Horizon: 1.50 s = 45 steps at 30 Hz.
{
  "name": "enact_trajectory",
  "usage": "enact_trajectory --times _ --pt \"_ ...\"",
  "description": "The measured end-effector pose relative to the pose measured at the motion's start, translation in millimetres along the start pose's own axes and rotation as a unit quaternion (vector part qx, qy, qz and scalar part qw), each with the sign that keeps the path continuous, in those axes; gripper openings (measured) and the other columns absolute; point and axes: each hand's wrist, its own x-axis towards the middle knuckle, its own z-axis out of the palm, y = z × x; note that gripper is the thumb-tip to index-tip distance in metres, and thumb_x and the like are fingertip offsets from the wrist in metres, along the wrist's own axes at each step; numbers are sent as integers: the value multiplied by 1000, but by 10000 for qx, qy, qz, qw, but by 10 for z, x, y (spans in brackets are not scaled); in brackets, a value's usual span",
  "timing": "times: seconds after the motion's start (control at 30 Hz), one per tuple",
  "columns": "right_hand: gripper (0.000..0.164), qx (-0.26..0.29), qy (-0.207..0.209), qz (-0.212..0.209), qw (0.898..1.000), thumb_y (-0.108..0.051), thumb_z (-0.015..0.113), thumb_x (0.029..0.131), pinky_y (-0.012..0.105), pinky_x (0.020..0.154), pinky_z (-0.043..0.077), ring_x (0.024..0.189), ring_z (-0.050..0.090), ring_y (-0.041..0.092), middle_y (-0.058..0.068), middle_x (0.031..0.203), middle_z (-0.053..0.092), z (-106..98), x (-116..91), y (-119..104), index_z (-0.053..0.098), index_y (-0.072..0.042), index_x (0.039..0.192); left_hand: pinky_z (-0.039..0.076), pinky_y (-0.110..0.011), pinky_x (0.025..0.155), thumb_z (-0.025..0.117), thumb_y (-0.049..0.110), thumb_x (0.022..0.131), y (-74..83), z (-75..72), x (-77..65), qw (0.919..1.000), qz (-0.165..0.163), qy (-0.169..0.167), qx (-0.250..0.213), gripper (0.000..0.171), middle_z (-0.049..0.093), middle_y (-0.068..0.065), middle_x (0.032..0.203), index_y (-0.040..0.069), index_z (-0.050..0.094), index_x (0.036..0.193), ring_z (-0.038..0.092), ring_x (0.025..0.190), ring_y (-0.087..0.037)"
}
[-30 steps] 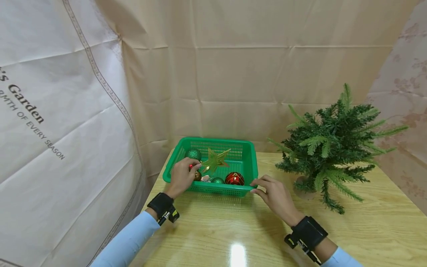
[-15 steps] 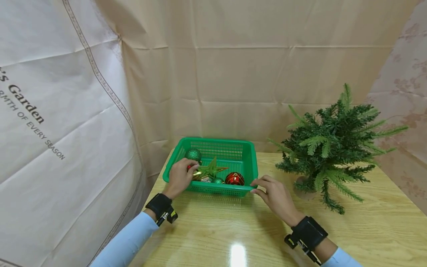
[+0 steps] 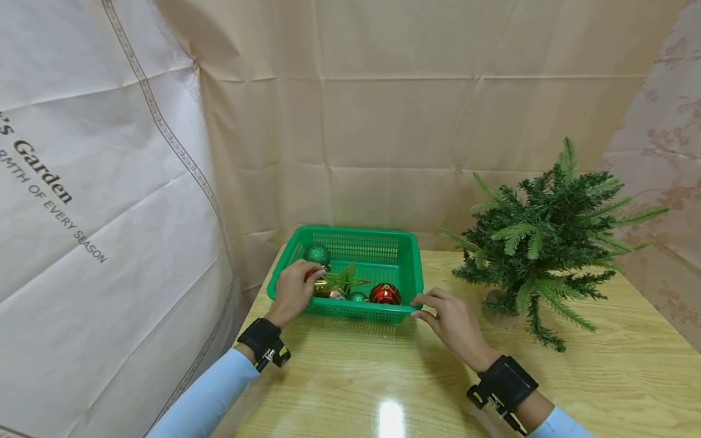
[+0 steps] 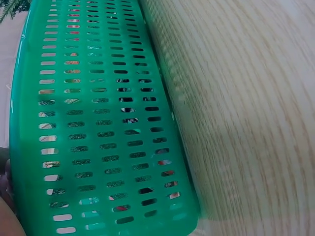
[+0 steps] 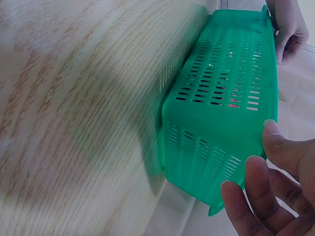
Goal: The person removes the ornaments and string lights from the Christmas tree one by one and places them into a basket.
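A green plastic basket point(image 3: 408, 261) with slotted walls stands on the table. My left hand point(image 3: 296, 292) reaches over its near left side, thumb and forefinger pinching at the left end of a gold-green star ornament point(image 3: 346, 278). The fingertips' contact is partly hidden. Under and beside the star lie a red bauble point(image 3: 386, 294) with gold lines, a small green bauble point(image 3: 358, 297) and a larger glittery green bauble point(image 3: 317, 254). My right hand point(image 3: 451, 319) pinches the basket's near right corner, and in the right wrist view its thumb point(image 5: 280, 142) lies on the rim.
A small artificial Christmas tree point(image 3: 542, 237) stands on the wooden table point(image 3: 350, 377) right of the basket, its branches reaching above my right hand. A beige cloth point(image 3: 383, 121) hangs behind the table, and a white printed cloth point(image 3: 109, 201) hangs at the left.
The star has come down and left, from tilted up above the baubles to low among them. My left hand has shifted slightly left. My right hand keeps its place on the corner.
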Motion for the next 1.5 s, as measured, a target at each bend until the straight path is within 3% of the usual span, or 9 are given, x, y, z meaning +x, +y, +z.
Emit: enact_trajectory --times 0.33,0.6,0.9,1.07,1.33,1.5 --pt "21 80 58 13 10000 -12 86 83 22 55 44 61 48 0 0 91 66 1 -7 -7 79 -17 102 45 -32 58 77 14 95 -5 -15 -16 9994 149 -202 -227 8 68 -2 89 8 80 100 54 65 -11" --pt "20 56 13 35 10000 -13 86 84 22 55 44 62 48 1 0 92 66 8 4 0 79 -17 102 46 -31 59 74 13 97 -20 -17 -17 9988 119 -472 -31 6 67 0 87 11 79 99 56 66 -10" --pt "20 88 -26 105 9999 -13 86 84 22 55 43 61 47 0 -4 92 65 21 -4 9 79 -19 102 46 -32 58 73 14 98 3 -5 -21 9989 -86 -462 -10 11 67 -2 89 6 80 101 55 66 -12" --pt "20 151 -137 172 9996 -12 87 83 23 56 43 61 47 -1 -2 94 66 -23 -3 15 79 -16 102 45 -32 57 73 15 99 23 39 10 9991 -60 -416 39 10 67 -2 89 8 80 103 54 65 -11" --pt "9 312 -901 388 9947 -17 81 90 29 62 50 70 60 8 1 96 70 -165 239 26 81 -16 99 43 -32 59 71 16 100 152 89 216 9987 392 -329 -1 11 68 -2 90 9 79 104 52 65 -11" --pt "13 377 -1234 528 9902 -20 75 96 35 62 53 72 67 14 4 100 76 -269 527 12 81 -13 105 49 -37 66 65 25 104 347 116 483 9971 418 -616 149 20 70 -5 101 11 77 111 60 78 -18"
